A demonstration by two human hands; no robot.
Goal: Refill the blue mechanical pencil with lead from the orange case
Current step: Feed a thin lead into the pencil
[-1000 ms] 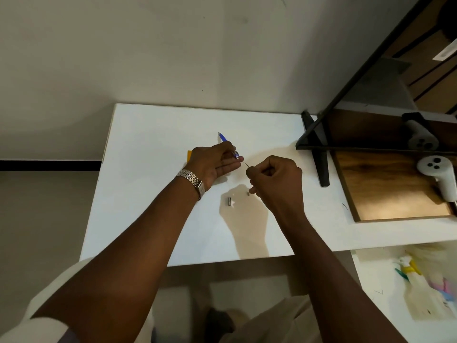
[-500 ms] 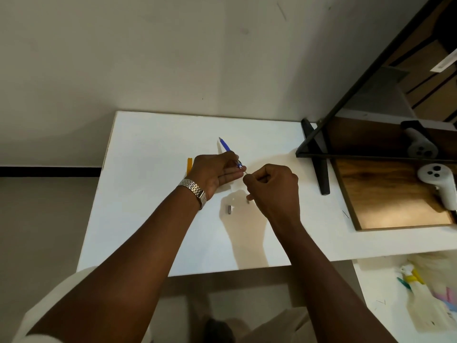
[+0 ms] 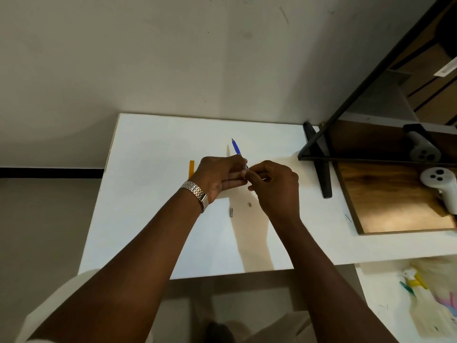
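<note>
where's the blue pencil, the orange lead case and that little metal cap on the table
blue pencil (image 3: 236,147): head view, on the blue barrel above the left hand.
orange lead case (image 3: 191,168): head view, on its visible strip left of that hand.
metal cap (image 3: 231,212): head view, on its middle.

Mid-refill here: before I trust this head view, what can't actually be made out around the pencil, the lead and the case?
- Lead: too thin to see between the right hand fingertips and the blue pencil.
- Pencil's open end: hidden in the head view by the left hand.
- Orange case: partly covered by the left hand; open or closed unclear.
- Small metal piece and speck on the table: too small to identify.
</note>
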